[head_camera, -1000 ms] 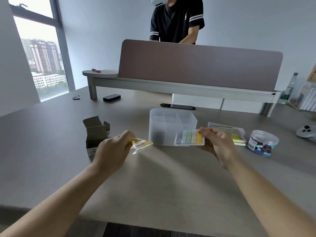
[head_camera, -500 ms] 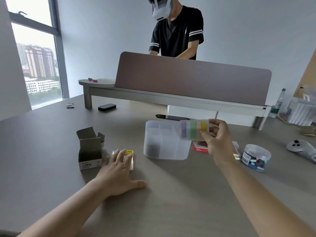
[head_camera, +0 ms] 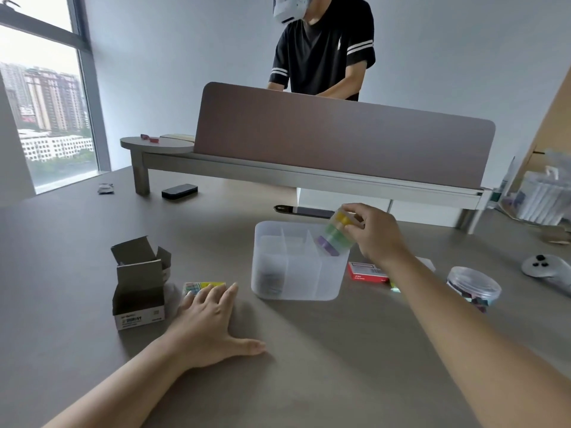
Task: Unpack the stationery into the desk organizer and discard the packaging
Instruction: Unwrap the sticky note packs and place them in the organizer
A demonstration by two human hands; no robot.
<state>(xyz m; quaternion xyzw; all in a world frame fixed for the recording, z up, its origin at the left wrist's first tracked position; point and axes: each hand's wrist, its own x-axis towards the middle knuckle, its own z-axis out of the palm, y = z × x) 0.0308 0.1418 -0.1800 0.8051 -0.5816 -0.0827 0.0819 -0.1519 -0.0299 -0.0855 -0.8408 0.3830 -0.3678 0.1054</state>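
Observation:
A translucent desk organizer with dividers stands mid-table. My right hand grips a clear sheet of coloured sticky tabs, tilted on end, its purple end dipping into the organizer's right rear compartment. My left hand lies flat on the table, fingers spread, fingertips resting on the empty colourful wrapper. An opened cardboard box stands left of that hand.
A red packet and a clear round tub of coloured clips lie right of the organizer. A white controller sits far right. A phone, a black case and a raised shelf with a divider panel stand behind; a person works beyond it.
My right hand lifted the sticky tabs, turned them on end and lowered them into the organizer. My left hand set the wrapper on the table and flattened over it.

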